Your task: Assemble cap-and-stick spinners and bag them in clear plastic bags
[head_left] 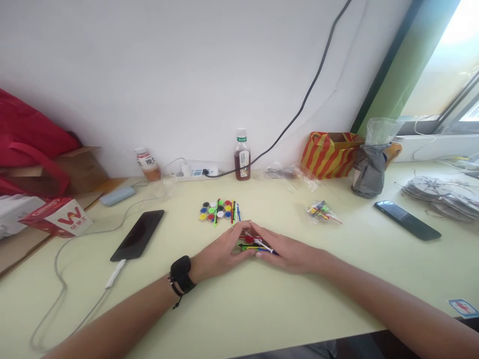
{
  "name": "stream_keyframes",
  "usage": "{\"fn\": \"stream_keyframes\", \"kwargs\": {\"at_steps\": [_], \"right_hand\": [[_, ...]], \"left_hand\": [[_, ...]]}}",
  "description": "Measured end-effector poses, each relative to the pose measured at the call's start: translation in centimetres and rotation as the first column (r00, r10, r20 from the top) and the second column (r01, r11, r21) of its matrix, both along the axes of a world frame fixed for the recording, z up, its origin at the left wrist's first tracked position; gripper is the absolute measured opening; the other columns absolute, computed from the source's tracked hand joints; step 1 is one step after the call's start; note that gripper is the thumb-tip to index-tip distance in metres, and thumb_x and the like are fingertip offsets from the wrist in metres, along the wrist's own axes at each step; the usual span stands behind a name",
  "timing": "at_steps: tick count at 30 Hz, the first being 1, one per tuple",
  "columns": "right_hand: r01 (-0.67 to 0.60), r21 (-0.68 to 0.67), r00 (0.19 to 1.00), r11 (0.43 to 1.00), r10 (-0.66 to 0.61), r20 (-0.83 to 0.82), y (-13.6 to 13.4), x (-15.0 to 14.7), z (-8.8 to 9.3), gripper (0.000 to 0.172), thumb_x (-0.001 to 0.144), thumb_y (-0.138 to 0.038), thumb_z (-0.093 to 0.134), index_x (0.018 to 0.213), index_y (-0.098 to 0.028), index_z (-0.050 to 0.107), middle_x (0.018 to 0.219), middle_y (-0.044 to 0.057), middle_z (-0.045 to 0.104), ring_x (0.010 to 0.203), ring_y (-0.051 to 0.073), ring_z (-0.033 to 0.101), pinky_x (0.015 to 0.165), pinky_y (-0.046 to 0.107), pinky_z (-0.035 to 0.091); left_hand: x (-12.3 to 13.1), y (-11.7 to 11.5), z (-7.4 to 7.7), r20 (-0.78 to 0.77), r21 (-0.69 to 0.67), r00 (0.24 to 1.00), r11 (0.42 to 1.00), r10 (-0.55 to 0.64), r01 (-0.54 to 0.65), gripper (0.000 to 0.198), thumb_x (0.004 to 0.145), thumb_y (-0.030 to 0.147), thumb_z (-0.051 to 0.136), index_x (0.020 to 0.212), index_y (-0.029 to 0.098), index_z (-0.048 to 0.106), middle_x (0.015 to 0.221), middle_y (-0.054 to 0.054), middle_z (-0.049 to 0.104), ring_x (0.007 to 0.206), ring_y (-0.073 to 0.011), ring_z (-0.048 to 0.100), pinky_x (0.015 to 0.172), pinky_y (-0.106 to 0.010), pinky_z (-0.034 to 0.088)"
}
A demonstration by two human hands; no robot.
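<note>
Left hand (221, 251): I'm curving it half-open | right hand (291, 252): I'm curving likewise, fingertips meeting | both encircling coloured pieces (253, 247)

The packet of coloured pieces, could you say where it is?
In the head view, the packet lies right of centre, between the striped bag and the right hand.

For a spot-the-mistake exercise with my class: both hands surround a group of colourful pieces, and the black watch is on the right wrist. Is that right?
Not quite: the head view shows the black watch on the left wrist, not the right. The rest is correct: the left hand and right hand surround a group of colourful pieces.
</note>
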State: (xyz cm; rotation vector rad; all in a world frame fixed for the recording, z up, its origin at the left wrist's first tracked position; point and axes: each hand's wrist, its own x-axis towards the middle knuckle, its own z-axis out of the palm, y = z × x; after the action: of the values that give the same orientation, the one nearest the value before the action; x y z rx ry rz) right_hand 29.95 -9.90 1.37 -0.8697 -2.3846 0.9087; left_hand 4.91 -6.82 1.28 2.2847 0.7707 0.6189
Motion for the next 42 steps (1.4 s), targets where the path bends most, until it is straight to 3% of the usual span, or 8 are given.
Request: {"fn": "stream_keyframes", "kwargs": {"at_steps": [8, 12, 16, 23, 28, 32, 39, 42], "right_hand": [[0.040, 0.018, 0.999, 0.999, -0.039, -0.024, 0.6, 0.8, -1.4, 0.104, 0.089, -0.057, 0.072, 0.167, -0.026, 0.011, 0.170, 0.014, 0.028, 0.152, 0.033, 0.035, 0.123, 0.052, 0.034], [0.192, -0.077, 0.966, 0.978, -0.202, -0.161, 2.5, 1.5, -2.1, 0.062, 0.106, -0.055, 0.044, 0.160, -0.027, 0.034, 0.161, 0.012, 0.045, 0.147, 0.028, 0.045, 0.121, 0.052, 0.037], [0.510, 0.038, 0.856, 0.859, -0.503, -0.116, 5.1, 1.9, -3.7, 0.049, 0.106, -0.053, 0.040, 0.143, -0.023, 0.052, 0.149, 0.014, 0.056, 0.141, 0.027, 0.049, 0.121, 0.051, 0.036], [0.661, 0.358, 0.656, 0.659, -0.740, 0.151, 10.0, 3.3, -5.0, 0.031, 0.100, -0.043, 0.053, 0.106, -0.015, 0.065, 0.174, 0.014, 0.001, 0.158, 0.038, 0.010, 0.122, 0.057, 0.028], [0.765, 0.392, 0.440, 0.511, -0.859, 0.261, 14.8, 4.2, -3.2, 0.039, 0.092, -0.041, 0.061, 0.111, -0.008, 0.071, 0.167, 0.025, 0.023, 0.154, 0.046, 0.015, 0.118, 0.061, 0.027], [0.787, 0.384, 0.420, 0.484, -0.875, 0.242, 16.7, 5.0, -1.6, 0.035, 0.088, -0.038, 0.063, 0.106, -0.010, 0.073, 0.128, 0.026, 0.065, 0.134, 0.041, 0.050, 0.109, 0.053, 0.041], [0.816, 0.484, 0.391, 0.318, -0.919, -0.055, 16.2, 7.5, 4.4, 0.031, 0.090, -0.019, 0.048, 0.117, -0.018, 0.062, 0.121, 0.015, 0.066, 0.115, 0.030, 0.060, 0.098, 0.044, 0.047], [0.799, 0.439, 0.568, 0.411, -0.756, -0.325, 15.0, 7.8, 7.5, 0.016, 0.084, -0.020, 0.058, 0.099, -0.021, 0.063, 0.099, 0.010, 0.070, 0.096, 0.028, 0.065, 0.091, 0.044, 0.050]], "left_hand": [[0.0, 0.1, 0.1, 0.001, 0.069, 1.000, 0.997, 0.014, -0.014, 0.055, 0.094, 0.043, 0.071, 0.143, 0.028, 0.050, 0.139, -0.010, 0.062, 0.122, -0.0279, 0.064, 0.104, -0.046, 0.056], [-0.2, 0.0, 0.1, -0.043, 0.184, 0.998, 0.982, 0.042, -0.033, 0.060, 0.093, 0.046, 0.071, 0.146, 0.028, 0.049, 0.154, -0.012, 0.051, 0.142, -0.0316, 0.049, 0.117, -0.052, 0.045], [-0.2, -0.1, 0.4, -0.037, 0.239, 0.997, 0.969, 0.071, -0.060, 0.053, 0.096, 0.043, 0.067, 0.144, 0.028, 0.051, 0.157, -0.011, 0.049, 0.146, -0.0303, 0.044, 0.120, -0.053, 0.042], [-0.4, 1.2, 4.8, -0.088, 0.308, 0.992, 0.950, 0.088, -0.057, 0.032, 0.101, 0.039, 0.059, 0.131, 0.028, 0.062, 0.131, -0.007, 0.068, 0.125, -0.0272, 0.061, 0.107, -0.042, 0.050], [-0.8, 3.7, 9.4, -0.296, 0.228, 0.954, 0.973, 0.038, 0.033, 0.034, 0.099, 0.050, 0.057, 0.124, 0.031, 0.070, 0.117, -0.004, 0.075, 0.107, -0.0259, 0.069, 0.090, -0.034, 0.052], [-1.4, 5.8, 11.4, -0.315, 0.104, 0.949, 0.992, -0.030, 0.066, 0.042, 0.091, 0.057, 0.066, 0.124, 0.032, 0.073, 0.122, -0.003, 0.076, 0.108, -0.0244, 0.071, 0.085, -0.028, 0.053], [-2.1, 7.5, 10.8, -0.187, 0.069, 0.978, 0.995, 0.090, -0.079, 0.068, 0.091, 0.060, 0.063, 0.152, 0.031, 0.049, 0.142, -0.008, 0.065, 0.109, -0.0243, 0.071, 0.085, -0.028, 0.055], [-1.7, 7.9, 10.1, -0.145, 0.142, 0.973, 0.977, 0.178, -0.158, 0.069, 0.096, 0.059, 0.058, 0.158, 0.034, 0.038, 0.146, -0.008, 0.061, 0.116, -0.0261, 0.067, 0.086, -0.031, 0.055]]}}
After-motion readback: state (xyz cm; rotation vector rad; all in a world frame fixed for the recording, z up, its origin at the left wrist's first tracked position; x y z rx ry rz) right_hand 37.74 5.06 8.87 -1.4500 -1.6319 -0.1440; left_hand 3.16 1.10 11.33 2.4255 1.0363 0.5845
